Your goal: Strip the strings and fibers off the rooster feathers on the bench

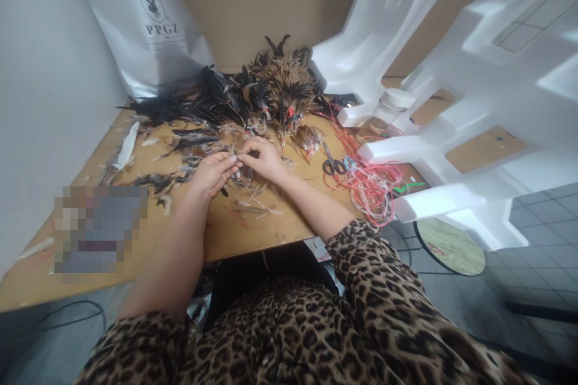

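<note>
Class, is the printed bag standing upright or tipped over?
Upright: the bag rises from the table, its rabbit logo ears-up above the lettering.

From here I see a glossy, smooth silver plastic bag (149, 30) and slick-looking white foam packing pieces (442, 204). The tan tabletop (289, 222) looks smooth with a dull sheen, the sleeve (374, 271) is matt, soft leopard-print cloth, and the scissors' (333, 165) blades look metallic.

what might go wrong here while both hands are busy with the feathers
The hands work close beside loose feathers, so a sleeve or wrist might scatter some. The scissors lie against the tangled red and pink strands; picking them up could snag a strand.
</note>
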`<state>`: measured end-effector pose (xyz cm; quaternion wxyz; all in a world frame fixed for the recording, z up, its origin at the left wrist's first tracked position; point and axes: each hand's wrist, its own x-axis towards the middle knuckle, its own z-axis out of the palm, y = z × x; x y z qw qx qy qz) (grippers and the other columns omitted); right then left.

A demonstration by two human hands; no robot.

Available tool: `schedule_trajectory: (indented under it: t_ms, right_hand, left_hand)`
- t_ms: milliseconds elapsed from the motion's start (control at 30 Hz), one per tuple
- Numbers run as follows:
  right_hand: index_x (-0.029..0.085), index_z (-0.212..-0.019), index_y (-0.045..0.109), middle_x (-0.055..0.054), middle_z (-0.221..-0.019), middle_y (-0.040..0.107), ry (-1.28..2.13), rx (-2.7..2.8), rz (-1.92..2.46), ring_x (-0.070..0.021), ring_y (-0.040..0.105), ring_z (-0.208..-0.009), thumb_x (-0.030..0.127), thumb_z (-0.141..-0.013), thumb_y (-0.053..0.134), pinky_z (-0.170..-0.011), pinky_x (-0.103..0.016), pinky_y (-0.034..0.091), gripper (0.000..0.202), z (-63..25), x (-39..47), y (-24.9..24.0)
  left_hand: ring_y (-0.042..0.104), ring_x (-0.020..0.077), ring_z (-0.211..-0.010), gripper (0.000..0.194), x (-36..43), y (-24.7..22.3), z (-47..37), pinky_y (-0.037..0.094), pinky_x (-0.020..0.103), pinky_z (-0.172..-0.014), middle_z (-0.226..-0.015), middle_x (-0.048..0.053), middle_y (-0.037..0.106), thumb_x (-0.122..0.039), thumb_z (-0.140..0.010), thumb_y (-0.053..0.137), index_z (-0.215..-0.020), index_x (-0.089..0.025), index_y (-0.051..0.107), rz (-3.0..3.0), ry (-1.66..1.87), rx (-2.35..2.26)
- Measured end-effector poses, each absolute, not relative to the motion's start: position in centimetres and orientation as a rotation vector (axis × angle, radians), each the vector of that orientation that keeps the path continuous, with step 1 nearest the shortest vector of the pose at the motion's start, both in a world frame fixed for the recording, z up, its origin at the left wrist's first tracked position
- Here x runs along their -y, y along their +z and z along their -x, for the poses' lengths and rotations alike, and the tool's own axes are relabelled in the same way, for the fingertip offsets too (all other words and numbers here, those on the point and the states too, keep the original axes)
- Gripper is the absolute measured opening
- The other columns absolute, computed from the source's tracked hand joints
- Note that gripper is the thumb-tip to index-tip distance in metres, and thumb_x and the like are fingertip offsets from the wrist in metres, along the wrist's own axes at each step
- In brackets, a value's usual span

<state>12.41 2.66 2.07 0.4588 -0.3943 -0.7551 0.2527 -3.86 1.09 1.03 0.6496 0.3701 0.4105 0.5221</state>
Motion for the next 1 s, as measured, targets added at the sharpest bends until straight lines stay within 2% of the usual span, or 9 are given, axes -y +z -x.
schedule_trajectory:
  t_ms: [167,267,600,833,1000]
  right_hand:
    - [0.015,-0.069,0.060,0.000,-0.071,0.059,0.998,1.624,0.969,-0.0106,0.052,-0.068,0.034,-0.072,0.062,-0.070,-0.025,0.043,0.019,-12.1,-3.3,1.4]
    - [0.014,-0.070,0.059,0.001,-0.069,0.059,1.119,1.531,0.954,-0.0092,0.050,-0.063,0.037,-0.070,0.063,-0.065,-0.024,0.042,0.023,-11.8,-3.2,1.4]
    - [0.015,-0.071,0.058,0.001,-0.072,0.058,1.023,1.565,0.957,-0.0099,0.051,-0.069,0.037,-0.071,0.061,-0.069,-0.023,0.043,0.022,-11.4,-3.2,0.8]
    - [0.015,-0.071,0.060,0.001,-0.071,0.059,1.003,1.635,0.942,-0.0102,0.052,-0.069,0.036,-0.071,0.062,-0.069,-0.023,0.043,0.021,-11.7,-3.3,1.2]
    - [0.014,-0.074,0.063,0.000,-0.070,0.062,1.034,1.567,0.999,-0.0097,0.052,-0.065,0.036,-0.069,0.064,-0.067,-0.023,0.043,0.022,-13.7,-3.9,2.5]
  left_hand:
    - [0.062,0.0071,-0.057,0.013,-1.0,1.1,4.0,0.048,0.011,-0.050,-0.071,0.007,0.069,-0.015,-0.067,0.073,-0.076,-0.008,0.065,-0.873,1.129,-0.933]
    - [0.062,0.0071,-0.057,0.016,-1.0,1.0,4.2,0.047,0.011,-0.049,-0.075,0.009,0.070,-0.016,-0.067,0.073,-0.079,-0.008,0.066,-0.874,1.102,-0.910]
    - [0.059,0.0064,-0.052,0.016,-1.2,0.9,4.0,0.046,0.011,-0.046,-0.064,0.006,0.066,-0.015,-0.064,0.075,-0.076,-0.008,0.066,-0.865,1.098,-0.918]
    - [0.058,0.0060,-0.050,0.015,-1.0,0.9,4.0,0.046,0.013,-0.047,-0.066,0.006,0.067,-0.017,-0.063,0.075,-0.073,-0.009,0.067,-0.939,1.086,-0.982]
    - [0.055,0.0045,-0.049,0.012,-1.3,1.2,4.5,0.044,0.012,-0.045,-0.066,0.003,0.066,-0.019,-0.065,0.073,-0.070,-0.012,0.064,-0.914,1.255,-0.949]
